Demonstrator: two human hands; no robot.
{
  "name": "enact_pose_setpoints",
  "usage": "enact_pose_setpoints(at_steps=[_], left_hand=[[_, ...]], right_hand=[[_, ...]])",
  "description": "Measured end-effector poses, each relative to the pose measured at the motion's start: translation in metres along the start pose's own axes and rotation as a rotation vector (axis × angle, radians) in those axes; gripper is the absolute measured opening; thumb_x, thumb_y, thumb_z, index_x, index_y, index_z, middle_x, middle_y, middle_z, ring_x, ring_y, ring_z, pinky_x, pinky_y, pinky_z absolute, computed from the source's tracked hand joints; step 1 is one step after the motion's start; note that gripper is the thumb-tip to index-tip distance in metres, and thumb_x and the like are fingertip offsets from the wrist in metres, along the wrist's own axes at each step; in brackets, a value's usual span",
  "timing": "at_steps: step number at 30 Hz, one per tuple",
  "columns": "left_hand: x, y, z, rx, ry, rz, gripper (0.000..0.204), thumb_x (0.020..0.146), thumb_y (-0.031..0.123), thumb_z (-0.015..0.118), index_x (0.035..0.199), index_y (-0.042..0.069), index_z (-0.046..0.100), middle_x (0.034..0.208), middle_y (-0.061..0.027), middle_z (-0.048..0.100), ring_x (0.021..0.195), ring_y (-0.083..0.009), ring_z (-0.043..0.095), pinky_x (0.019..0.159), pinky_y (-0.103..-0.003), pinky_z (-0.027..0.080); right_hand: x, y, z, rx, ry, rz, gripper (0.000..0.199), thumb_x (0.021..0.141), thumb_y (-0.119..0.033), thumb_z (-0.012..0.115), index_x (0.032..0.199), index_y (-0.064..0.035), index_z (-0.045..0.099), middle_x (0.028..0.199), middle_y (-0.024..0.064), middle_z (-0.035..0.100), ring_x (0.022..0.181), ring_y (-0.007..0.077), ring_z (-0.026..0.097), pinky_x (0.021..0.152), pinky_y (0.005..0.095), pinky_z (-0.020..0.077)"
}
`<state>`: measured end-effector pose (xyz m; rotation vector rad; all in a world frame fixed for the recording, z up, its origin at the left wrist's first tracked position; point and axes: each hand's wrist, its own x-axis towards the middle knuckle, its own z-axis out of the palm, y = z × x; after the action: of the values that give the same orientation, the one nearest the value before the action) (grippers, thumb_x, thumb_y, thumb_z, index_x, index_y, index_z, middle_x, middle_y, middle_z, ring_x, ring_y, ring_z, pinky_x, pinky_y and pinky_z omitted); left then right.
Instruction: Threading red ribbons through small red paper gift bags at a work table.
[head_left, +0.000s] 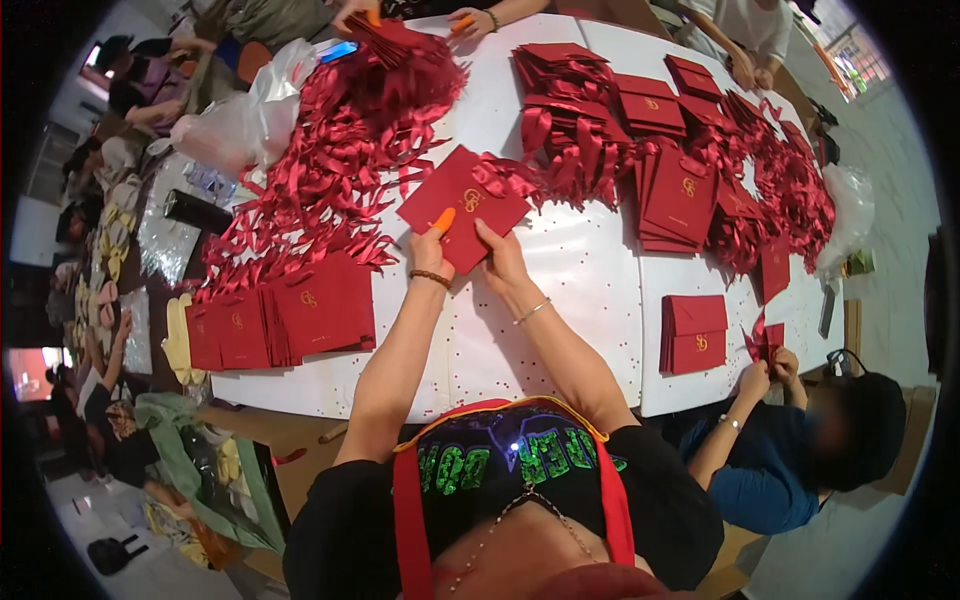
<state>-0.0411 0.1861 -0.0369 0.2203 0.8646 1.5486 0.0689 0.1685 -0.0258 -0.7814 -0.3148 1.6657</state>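
A flat dark-red paper gift bag (458,193) with a gold emblem is tilted above the table's middle. Its red ribbon trails off the upper right side. My left hand (433,248) grips the lower left edge, with an orange finger cover on the thumb and a beaded bracelet at the wrist. On the lower right edge my right hand (505,264) is closed too, thumb on the front face; a thin bangle circles that wrist. The fingers behind the bag are hidden. Nearest on the left stands a row of red gift bags (325,305) leaning together.
The white table (545,330) is sprinkled with red dots. Ribboned bags lie in a heap (340,160) on the left and in stacks (675,195) on the right. A black cylinder (197,211) lies left. Co-workers' hands (765,375) handle red pieces at right; others work across the table.
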Motion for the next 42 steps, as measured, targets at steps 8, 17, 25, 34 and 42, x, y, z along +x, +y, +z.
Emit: enact_pose_setpoints(at_steps=[8, 17, 25, 34, 42], left_hand=[[0.048, 0.09, 0.02, 0.59, 0.158, 0.819, 0.057, 0.09, 0.019, 0.049, 0.133, -0.004, 0.02, 0.137, -0.0201, 0.027, 0.125, -0.0249, 0.031, 0.104, -0.033, 0.022], [0.127, 0.105, 0.072, 0.433, 0.222, 0.227, 0.088, 0.061, -0.003, 0.071, 0.127, 0.007, 0.013, 0.102, -0.0191, 0.052, 0.079, -0.0283, 0.06, 0.065, -0.043, 0.053], [0.074, 0.095, 0.068, 0.374, -0.14, 0.136, 0.035, 0.072, -0.008, 0.053, 0.106, -0.004, 0.049, 0.093, -0.0132, 0.06, 0.082, -0.0225, 0.061, 0.072, -0.034, 0.052], [-0.068, 0.024, 0.075, 0.249, -0.365, 0.178, 0.049, 0.069, -0.01, 0.054, 0.116, -0.002, 0.044, 0.108, -0.0102, 0.055, 0.097, -0.0183, 0.055, 0.084, -0.03, 0.046], [-0.138, 0.001, 0.052, 0.35, -0.481, -0.184, 0.066, 0.071, -0.006, 0.063, 0.128, 0.007, 0.031, 0.117, -0.0077, 0.048, 0.105, -0.0205, 0.051, 0.085, -0.033, 0.046]], right_hand=[[-0.033, -0.02, -0.047, -0.094, 0.001, -0.079, 0.042, 0.086, -0.012, 0.055, 0.124, -0.001, 0.04, 0.118, 0.0094, 0.051, 0.106, 0.0201, 0.052, 0.092, 0.0338, 0.0431], [-0.109, -0.052, -0.097, -0.044, 0.153, -0.088, 0.04, 0.086, -0.009, 0.054, 0.123, -0.0016, 0.04, 0.117, 0.0082, 0.051, 0.103, 0.0179, 0.053, 0.088, 0.0308, 0.0447], [-0.128, -0.073, -0.114, 0.249, 0.106, -0.029, 0.038, 0.09, -0.015, 0.047, 0.125, -0.0012, 0.04, 0.122, 0.0131, 0.049, 0.112, 0.0243, 0.049, 0.095, 0.0373, 0.0416], [-0.08, -0.085, -0.071, 0.492, -0.141, -0.084, 0.039, 0.09, -0.022, 0.048, 0.125, -0.0054, 0.043, 0.127, 0.0104, 0.047, 0.117, 0.0266, 0.044, 0.102, 0.042, 0.0329], [-0.076, -0.074, -0.066, 0.56, -0.143, -0.181, 0.037, 0.087, -0.02, 0.054, 0.12, -0.0045, 0.047, 0.121, 0.0096, 0.052, 0.112, 0.0241, 0.049, 0.1, 0.0407, 0.0361]])
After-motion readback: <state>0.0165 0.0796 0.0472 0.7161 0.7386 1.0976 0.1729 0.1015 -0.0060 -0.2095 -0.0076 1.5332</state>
